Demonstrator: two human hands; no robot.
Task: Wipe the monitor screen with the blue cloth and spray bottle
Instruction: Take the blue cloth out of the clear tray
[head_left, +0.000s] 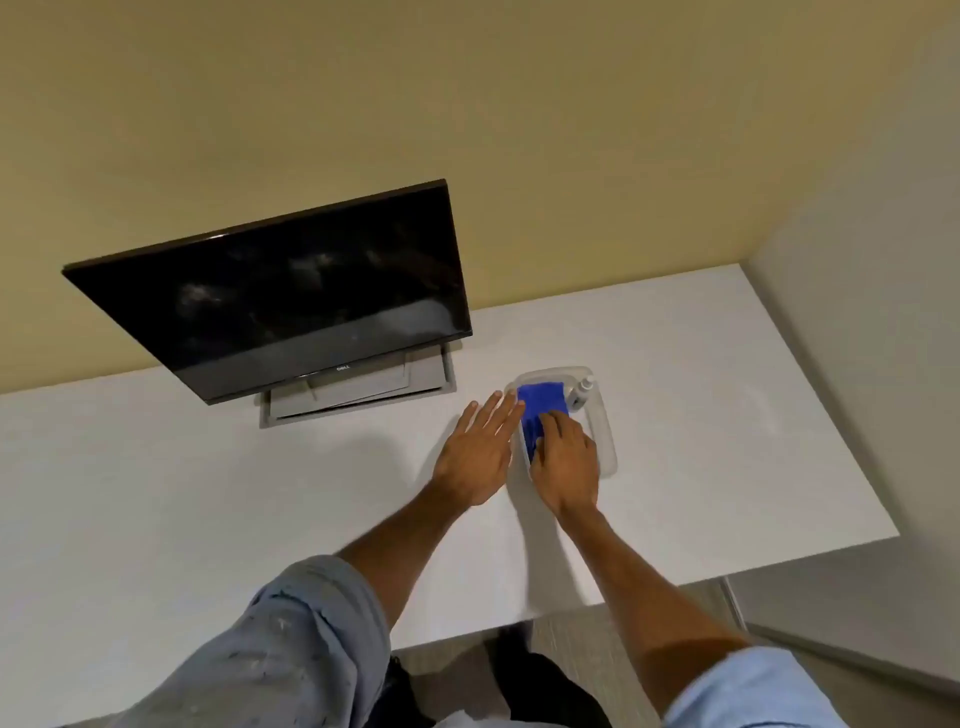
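A black monitor (291, 296) stands on the white desk at the left, its dark screen smudged. To its right a clear plastic tray (605, 431) holds a folded blue cloth (540, 402) and a small clear spray bottle (581, 391) at its far end. My right hand (566, 460) reaches into the tray, fingers curled down onto the near part of the cloth. Just left of the tray my left hand (480, 449) lies flat with fingers spread, fingertips near the tray's left rim, holding nothing.
The white desk (727, 415) meets a beige wall behind and a grey partition (883, 364) at the right. Its front edge runs across the lower right. The monitor's grey stand base (358, 400) sits under the screen.
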